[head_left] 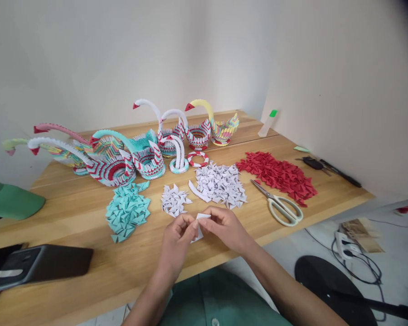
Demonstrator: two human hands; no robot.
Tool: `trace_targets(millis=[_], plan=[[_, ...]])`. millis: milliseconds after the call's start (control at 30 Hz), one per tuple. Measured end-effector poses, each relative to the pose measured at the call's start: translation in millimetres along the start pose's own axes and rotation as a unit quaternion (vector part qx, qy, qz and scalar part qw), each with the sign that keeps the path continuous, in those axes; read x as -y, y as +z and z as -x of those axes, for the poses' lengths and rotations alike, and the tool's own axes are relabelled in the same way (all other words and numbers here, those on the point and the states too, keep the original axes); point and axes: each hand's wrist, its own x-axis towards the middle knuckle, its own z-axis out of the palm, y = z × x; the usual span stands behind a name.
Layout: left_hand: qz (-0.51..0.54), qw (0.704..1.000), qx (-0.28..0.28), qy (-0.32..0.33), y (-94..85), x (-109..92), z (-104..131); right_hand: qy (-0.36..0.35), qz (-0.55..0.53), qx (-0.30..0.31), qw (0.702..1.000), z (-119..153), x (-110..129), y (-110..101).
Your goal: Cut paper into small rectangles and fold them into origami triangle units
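A small piece of white paper (pixel 199 234) is pinched between my two hands, just above the front part of the table. My left hand (pixel 178 240) grips its left side between thumb and fingers. On the other side my right hand (pixel 226 227) has thumb and fingers closed on the same paper. Fingers cover part of it, so its folds are hard to make out. Just beyond the hands lie a small heap of white folded paper pieces (pixel 174 200), a larger white heap (pixel 221 184) and a short curved white strip of joined pieces (pixel 199 192).
Teal pieces (pixel 127 210) lie left, red pieces (pixel 279 176) right, with scissors (pixel 281 206) nearby. Several paper swans (pixel 112 170) and a red-white ring (pixel 197 159) stand behind. A green cap (pixel 13 201) and black device (pixel 54 261) sit left; keys (pixel 313 163) lie far right.
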Motion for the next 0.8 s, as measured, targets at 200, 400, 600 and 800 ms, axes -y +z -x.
trace_targets(millis=[200, 400, 600, 800], plan=[[-0.113, 0.991, -0.014, 0.076, 7.7, 7, 11, -0.021, 0.081, -0.035, 0.996, 11, -2, 5], [-0.276, 0.940, -0.104, 0.172, -19.0, 25, 35, -0.075, 0.201, -0.119, 0.969, 28, -17, -8], [-0.350, 0.878, -0.239, 0.222, -57.8, 55, 82, 0.001, 0.214, -0.121, 0.969, 46, -29, -43], [-0.454, 0.832, -0.263, 0.181, -61.3, 71, 87, 0.026, 0.193, -0.061, 0.979, 49, -37, -62]])
